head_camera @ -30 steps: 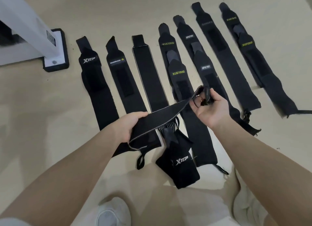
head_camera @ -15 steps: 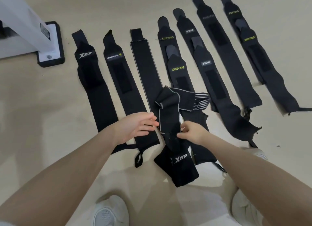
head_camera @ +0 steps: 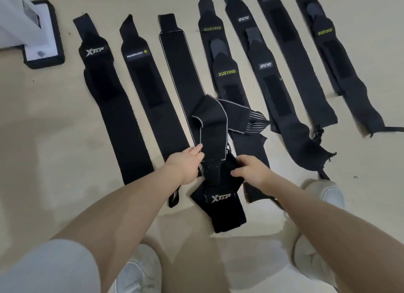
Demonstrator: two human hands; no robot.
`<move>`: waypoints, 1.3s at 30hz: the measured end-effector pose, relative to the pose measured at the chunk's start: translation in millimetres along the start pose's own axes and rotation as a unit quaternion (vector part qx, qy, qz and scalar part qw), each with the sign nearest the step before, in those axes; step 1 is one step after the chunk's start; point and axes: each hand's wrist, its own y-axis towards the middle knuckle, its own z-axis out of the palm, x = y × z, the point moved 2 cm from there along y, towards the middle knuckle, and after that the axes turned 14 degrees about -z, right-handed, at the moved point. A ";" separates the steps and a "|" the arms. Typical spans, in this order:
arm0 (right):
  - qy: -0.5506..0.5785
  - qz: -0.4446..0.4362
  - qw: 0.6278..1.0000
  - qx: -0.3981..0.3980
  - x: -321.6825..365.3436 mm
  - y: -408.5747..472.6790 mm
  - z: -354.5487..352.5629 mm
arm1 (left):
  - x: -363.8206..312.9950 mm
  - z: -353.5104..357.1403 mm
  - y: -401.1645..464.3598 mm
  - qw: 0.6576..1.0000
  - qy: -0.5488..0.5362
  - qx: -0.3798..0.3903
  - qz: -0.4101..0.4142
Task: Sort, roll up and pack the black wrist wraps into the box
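Grey-edged wrap (head_camera: 213,131) lies crumpled across the flat wraps mid-row on the floor (head_camera: 54,139). My left hand (head_camera: 185,163) rests extended fingers at its left edge; my right hand (head_camera: 251,170) curls around its near end, above the XTEP wrap (head_camera: 220,207).

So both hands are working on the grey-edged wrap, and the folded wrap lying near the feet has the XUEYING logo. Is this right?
Not quite. The folded wrap near the feet reads XTEP, as the head view shows. Both the left hand and right hand are on the grey-edged wrap.
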 end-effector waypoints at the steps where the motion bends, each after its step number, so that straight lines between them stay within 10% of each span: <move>1: 0.078 0.011 0.997 0.017 6.0 -6.9 -4.1 | 0.3 -0.6 0.2 1.000 0.014 -0.002 0.001; 7: 0.226 0.112 0.950 0.185 16.1 -51.4 -13.6 | -0.6 -4.2 1.6 1.000 0.013 -0.013 0.000; 12: 0.447 0.072 0.891 0.014 30.3 -44.1 -22.8 | -1.8 -20.2 -7.3 0.983 -0.174 -0.051 -0.013; 14: 0.485 0.046 0.873 -0.030 45.9 -38.2 -20.8 | -6.4 -36.8 -27.7 0.894 -0.438 -0.070 -0.063; 17: 0.504 0.018 0.862 -0.057 67.9 -30.9 -14.6 | -11.4 -54.9 -62.7 0.603 -0.792 0.070 -0.070; 18: 0.514 0.009 0.855 -0.062 75.6 -28.0 -11.4 | -12.0 -59.5 -72.7 0.561 -0.819 0.114 -0.045; 33: 0.548 0.043 0.827 -0.120 114.6 19.1 49.4 | 27.0 -49.2 -108.7 0.759 -0.620 -0.144 -0.135; 37: 0.565 0.065 0.812 -0.134 95.0 11.4 55.5 | 31.6 -37.9 -99.1 0.689 -0.714 0.054 -0.114; 39: 0.571 0.057 0.799 -0.178 81.6 14.2 52.5 | 34.6 -29.4 -97.4 0.700 -0.703 0.034 -0.118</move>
